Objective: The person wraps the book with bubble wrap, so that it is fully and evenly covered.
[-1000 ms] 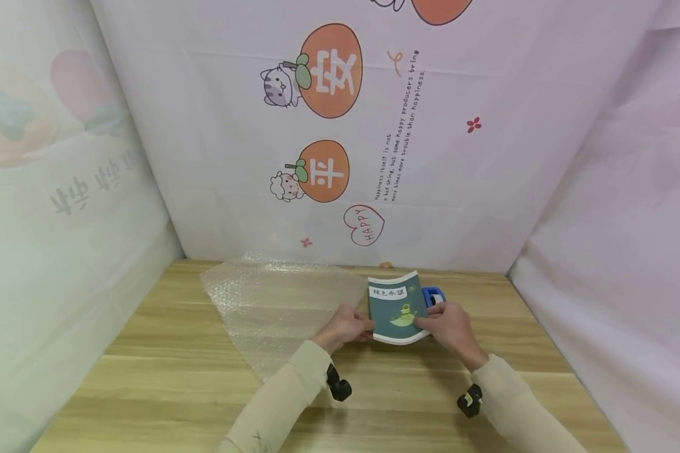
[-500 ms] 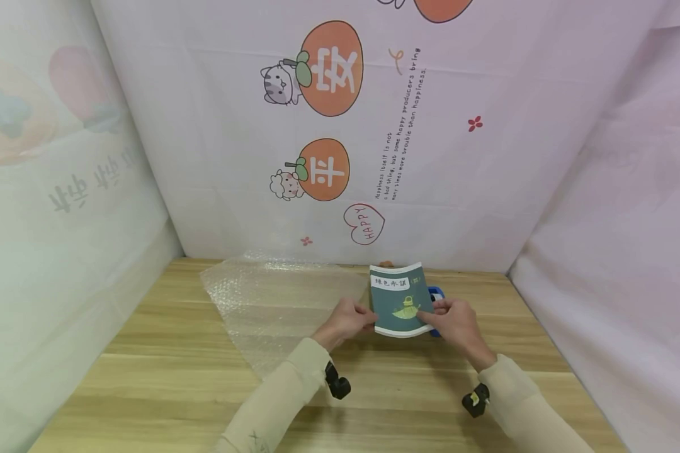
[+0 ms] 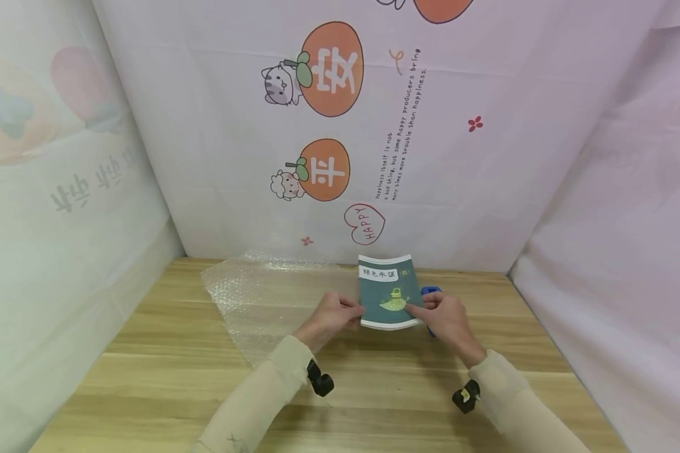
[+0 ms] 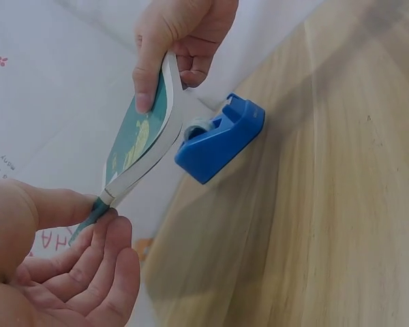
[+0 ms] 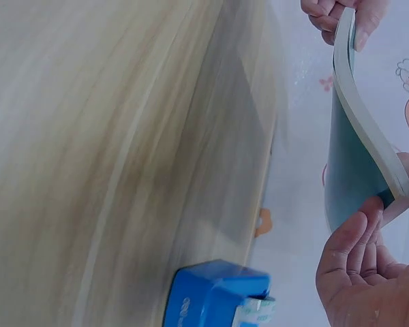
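Observation:
A thin green book (image 3: 381,302) with white bands and a pale yellow picture on its cover is held up above the table, slightly bent. My left hand (image 3: 330,318) pinches its left edge between thumb and fingers. At the opposite edge, my right hand (image 3: 446,321) grips it, thumb on the cover and fingers underneath. In the left wrist view, the pages' white edge (image 4: 146,165) curves between both hands. Beyond the book stands a blue tape dispenser (image 4: 221,139) with a roll of clear tape, untouched; the book partly hides it in the head view.
A sheet of clear bubble wrap (image 3: 260,302) lies flat on the wooden table (image 3: 147,390), left of the book. Printed white cloth (image 3: 232,157) hangs at the back and on both sides.
The book has risen, moving away from me and then shifting left with both hands. More of the table shows beneath it. The bubble wrap and tape dispenser have stayed put.

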Demonstrator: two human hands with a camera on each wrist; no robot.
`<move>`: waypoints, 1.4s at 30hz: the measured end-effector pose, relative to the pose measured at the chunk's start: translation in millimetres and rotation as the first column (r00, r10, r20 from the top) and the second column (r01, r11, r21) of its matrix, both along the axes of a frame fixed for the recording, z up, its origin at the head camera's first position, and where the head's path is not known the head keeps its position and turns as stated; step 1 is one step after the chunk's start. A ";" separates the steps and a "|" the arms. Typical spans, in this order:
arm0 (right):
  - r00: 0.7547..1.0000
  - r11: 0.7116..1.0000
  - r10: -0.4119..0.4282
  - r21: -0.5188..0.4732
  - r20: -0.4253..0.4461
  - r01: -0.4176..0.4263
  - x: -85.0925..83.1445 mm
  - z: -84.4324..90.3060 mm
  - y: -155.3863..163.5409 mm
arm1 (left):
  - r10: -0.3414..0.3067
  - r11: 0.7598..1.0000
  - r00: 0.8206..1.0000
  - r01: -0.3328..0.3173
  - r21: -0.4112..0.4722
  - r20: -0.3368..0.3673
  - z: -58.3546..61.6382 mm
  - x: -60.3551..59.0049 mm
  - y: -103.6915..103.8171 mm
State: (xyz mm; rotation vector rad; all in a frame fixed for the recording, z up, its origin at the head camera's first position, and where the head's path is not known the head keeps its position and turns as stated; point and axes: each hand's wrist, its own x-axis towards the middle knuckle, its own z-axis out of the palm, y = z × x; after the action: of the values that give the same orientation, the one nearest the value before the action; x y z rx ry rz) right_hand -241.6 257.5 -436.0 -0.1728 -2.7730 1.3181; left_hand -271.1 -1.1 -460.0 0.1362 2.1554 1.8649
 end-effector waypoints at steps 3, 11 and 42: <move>1.000 1.000 0.012 -0.022 -0.003 -0.012 -3.1 1.9 -9.0 | 0.007 1.000 1.000 -0.008 -0.030 -0.009 2.4 0.5 -10.0; 0.999 0.997 0.034 -0.065 -0.030 -0.036 -11.7 6.4 -38.3 | 0.024 0.992 0.994 -0.037 -0.122 -0.107 8.7 -2.5 -41.4; 0.955 0.963 0.195 -0.141 -0.224 -0.230 -33.8 -17.6 -177.0 | 0.280 0.925 0.945 -0.313 -0.217 -0.170 -1.6 19.9 -167.9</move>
State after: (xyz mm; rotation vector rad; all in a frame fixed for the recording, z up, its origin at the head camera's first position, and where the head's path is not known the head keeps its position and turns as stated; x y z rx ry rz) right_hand -275.4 80.5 -453.5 0.2511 -2.5631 1.5183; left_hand -251.2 -168.9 -461.6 -0.1268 2.6023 1.7646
